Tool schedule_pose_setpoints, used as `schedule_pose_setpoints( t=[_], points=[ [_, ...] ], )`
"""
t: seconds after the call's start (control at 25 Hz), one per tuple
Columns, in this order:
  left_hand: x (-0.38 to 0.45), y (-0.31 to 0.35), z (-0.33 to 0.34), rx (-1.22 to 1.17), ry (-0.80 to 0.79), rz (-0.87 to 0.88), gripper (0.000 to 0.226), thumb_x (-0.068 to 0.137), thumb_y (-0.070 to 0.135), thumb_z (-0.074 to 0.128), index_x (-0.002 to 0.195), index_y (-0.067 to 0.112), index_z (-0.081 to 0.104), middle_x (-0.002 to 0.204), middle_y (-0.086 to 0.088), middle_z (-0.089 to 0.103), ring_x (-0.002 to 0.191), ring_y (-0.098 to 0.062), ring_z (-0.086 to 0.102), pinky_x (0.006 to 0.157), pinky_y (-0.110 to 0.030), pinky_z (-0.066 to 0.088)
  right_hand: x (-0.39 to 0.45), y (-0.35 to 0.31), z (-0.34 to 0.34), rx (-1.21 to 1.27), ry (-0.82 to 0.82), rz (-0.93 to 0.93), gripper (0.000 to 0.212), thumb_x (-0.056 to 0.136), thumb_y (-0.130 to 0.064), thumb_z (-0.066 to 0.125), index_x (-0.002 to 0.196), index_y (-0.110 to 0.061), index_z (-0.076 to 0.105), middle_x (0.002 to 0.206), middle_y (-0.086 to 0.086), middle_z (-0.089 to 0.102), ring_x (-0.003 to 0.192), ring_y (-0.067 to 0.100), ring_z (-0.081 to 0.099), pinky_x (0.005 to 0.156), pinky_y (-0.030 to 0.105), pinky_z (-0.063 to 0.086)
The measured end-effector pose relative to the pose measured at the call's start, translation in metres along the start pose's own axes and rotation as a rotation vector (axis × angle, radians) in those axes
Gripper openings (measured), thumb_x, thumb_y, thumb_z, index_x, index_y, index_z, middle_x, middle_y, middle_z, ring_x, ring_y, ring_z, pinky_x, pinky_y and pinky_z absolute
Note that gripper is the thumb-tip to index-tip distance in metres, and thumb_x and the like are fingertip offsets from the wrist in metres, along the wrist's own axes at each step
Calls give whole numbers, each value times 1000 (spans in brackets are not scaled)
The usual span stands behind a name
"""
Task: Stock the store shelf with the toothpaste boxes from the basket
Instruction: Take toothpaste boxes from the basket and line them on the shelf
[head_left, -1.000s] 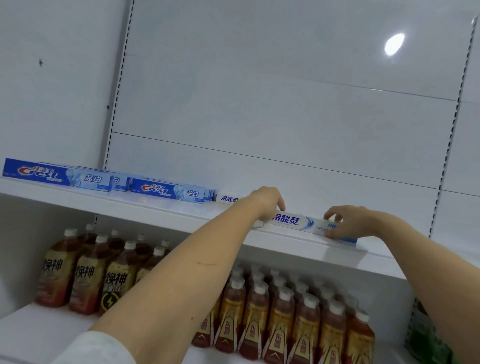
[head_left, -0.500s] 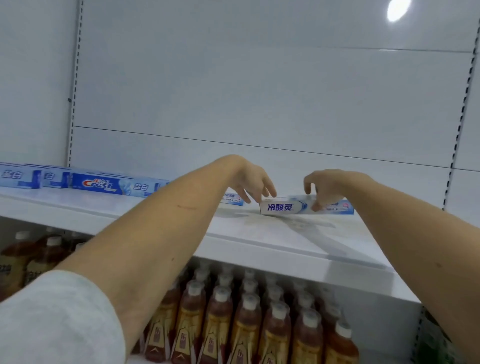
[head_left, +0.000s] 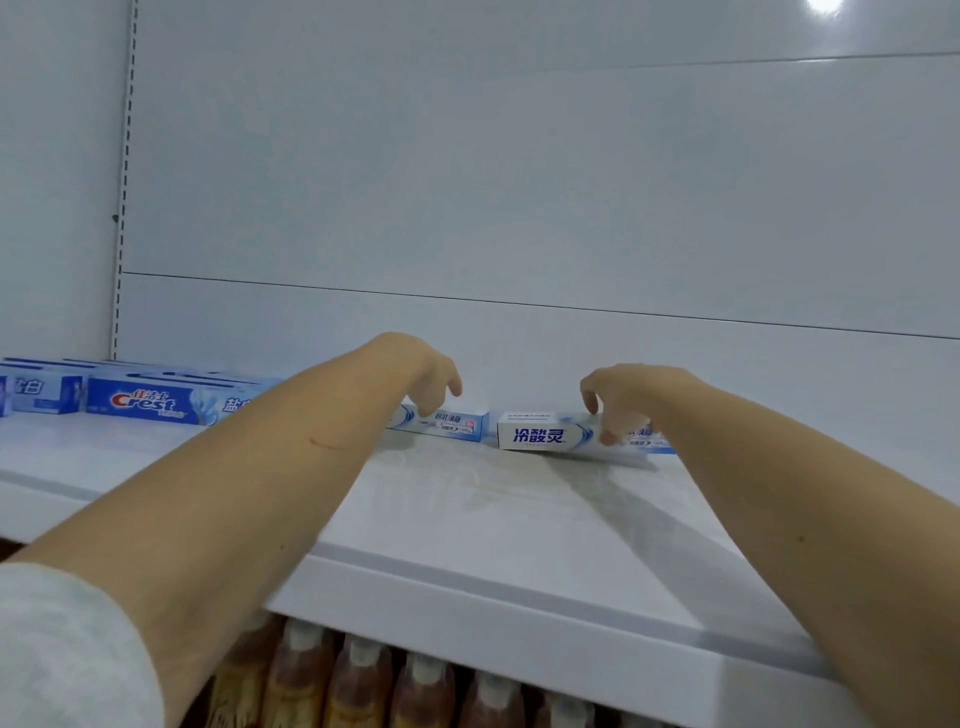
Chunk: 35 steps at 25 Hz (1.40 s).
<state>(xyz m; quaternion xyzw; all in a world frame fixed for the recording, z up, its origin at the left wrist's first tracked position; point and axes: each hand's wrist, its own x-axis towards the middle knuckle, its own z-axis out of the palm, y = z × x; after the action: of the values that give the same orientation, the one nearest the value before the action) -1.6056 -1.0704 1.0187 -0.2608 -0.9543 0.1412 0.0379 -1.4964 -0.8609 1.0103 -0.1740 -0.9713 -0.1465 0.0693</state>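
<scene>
Two white toothpaste boxes lie end to end at the back of the white shelf (head_left: 467, 525). My right hand (head_left: 631, 397) grips the right-hand white box (head_left: 540, 436), with fingertips over its front face and the thumb above its top. Over the left white box (head_left: 452, 423) my left hand (head_left: 423, 376) hangs with loose fingers, its fingertips touching the box's front; my forearm hides that box's left end. Blue Crest toothpaste boxes (head_left: 156, 405) stand in a row further left on the same shelf. The basket is out of view.
The white back panel rises right behind the boxes. A perforated upright (head_left: 124, 208) runs down the left side. Several brown drink bottles (head_left: 363, 680) fill the shelf below. Bare shelf surface lies between the boxes and the front lip.
The right white box has moved from the shelf's front edge back to the rear panel, in line with the other white box. My left hand left it and now touches the left box.
</scene>
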Motion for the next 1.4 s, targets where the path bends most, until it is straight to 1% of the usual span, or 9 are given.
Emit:
schedule_pose_setpoints(
  t=[0.24, 0.36, 0.44, 0.56, 0.68, 0.8, 0.88, 1.2, 1.4],
  points=[
    [7, 24, 2, -49, 65, 212, 63, 95, 17, 55, 152, 25, 30, 153, 2, 38, 136, -22, 42, 111, -39, 35, 10, -4, 10, -36, -91, 13, 42, 82, -20, 72, 120, -19, 55, 118, 4, 56, 73, 16, 53, 89, 40, 55],
    [12, 43, -3, -93, 43, 298, 61, 94, 15, 56, 150, 26, 36, 150, 4, 44, 129, -20, 48, 105, -35, 38, 3, 4, 5, -143, -87, 81, 47, 83, -34, 72, 122, -15, 53, 118, 5, 59, 81, 21, 58, 71, 32, 54],
    [15, 50, -5, -60, 43, 324, 57, 92, 16, 56, 146, 28, 43, 146, 4, 48, 122, -20, 51, 101, -35, 41, -4, 16, 2, -232, -149, 163, 47, 86, -36, 69, 123, -10, 54, 111, 6, 63, 68, 20, 59, 58, 28, 49],
    [23, 51, -4, -2, 35, 315, 45, 91, 18, 53, 133, 34, 55, 125, 3, 56, 108, -21, 53, 92, -36, 43, 4, 28, 12, -51, -236, 198, 35, 87, -19, 67, 119, -12, 55, 104, 8, 71, 72, 21, 72, 81, 34, 57],
    [26, 48, 0, 83, -4, 266, 24, 90, 17, 48, 110, 28, 52, 105, 2, 51, 94, -25, 49, 80, -35, 41, 18, 26, 20, 175, -218, 172, 40, 87, -10, 65, 125, -10, 53, 116, 13, 64, 90, 26, 74, 92, 40, 56],
    [24, 42, 6, 25, 4, 224, 55, 94, 18, 48, 147, 28, 38, 139, -1, 46, 126, -28, 47, 100, -42, 41, 15, 25, 23, 238, -231, 154, 45, 90, -14, 61, 133, -5, 50, 125, 16, 59, 105, 28, 68, 96, 40, 54],
    [10, 35, 2, -55, 43, 211, 64, 96, 18, 49, 154, 29, 24, 157, 0, 30, 141, -24, 33, 114, -43, 32, 3, 25, 19, 212, -242, 168, 49, 93, -19, 57, 138, -6, 43, 129, 18, 56, 111, 30, 63, 96, 42, 53],
    [-71, -18, 9, -244, 193, 76, 56, 99, 26, 49, 152, 25, 31, 157, 0, 32, 141, -25, 34, 115, -41, 29, -77, -3, -16, 177, 56, 127, 45, 97, -20, 50, 142, -15, 44, 147, 7, 43, 130, 29, 45, 103, 35, 37],
    [-134, -25, 49, -327, 247, 99, 51, 101, 39, 40, 147, 16, 41, 154, -5, 36, 138, -28, 37, 111, -40, 33, -131, -58, -25, 350, 241, 89, 31, 95, -23, 51, 126, -20, 56, 128, 8, 58, 106, 27, 52, 91, 34, 40]
  ],
)
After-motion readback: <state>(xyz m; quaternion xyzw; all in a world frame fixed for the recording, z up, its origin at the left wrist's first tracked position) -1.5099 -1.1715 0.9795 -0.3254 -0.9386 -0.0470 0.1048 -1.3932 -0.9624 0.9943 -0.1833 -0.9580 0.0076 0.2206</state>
